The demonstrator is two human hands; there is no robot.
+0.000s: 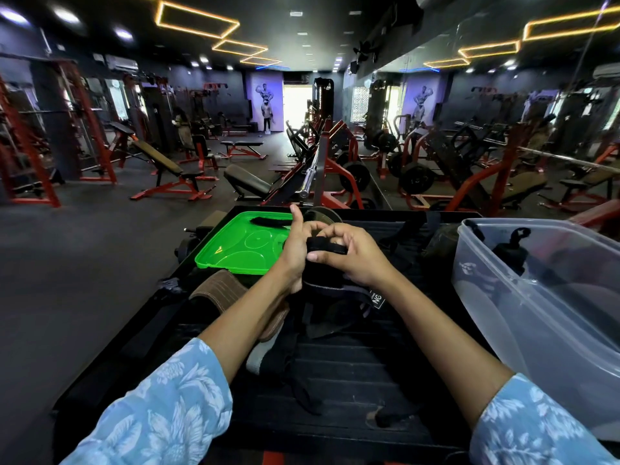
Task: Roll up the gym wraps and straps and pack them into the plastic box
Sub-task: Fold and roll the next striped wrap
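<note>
A: Both hands are on 1 black wrap (323, 260), held up just left of the clear box (503, 297). The left hand (295, 250) cups the roll from the side with its thumb stuck up, and the right hand (355, 260) curls over the top, its fingers (330, 234) hooked round the turn of webbing.

B: So the person is mid-roll?

A: That is how it reads. To do it well, the left hand should likely keep the core squeezed while the right draws each turn taut and square, edges lined up, or the roll will cone out and spring loose.

B: And the tail?

A: It hangs slack below the hands, down toward the tangle of dark straps (322, 317) left of the box. It looks like soft woven cloth, floppy, with a small white label.

B: The box itself?

A: Thin translucent plastic with rounded corners, lying tilted; dark straps already show inside. Its green lid (241, 246) lies far left of the box, glossy and moulded with raised ovals, 1 strap across its far edge. A tan ribbed belt (221, 290) curves nearer, stiffer than the cloth.
</note>
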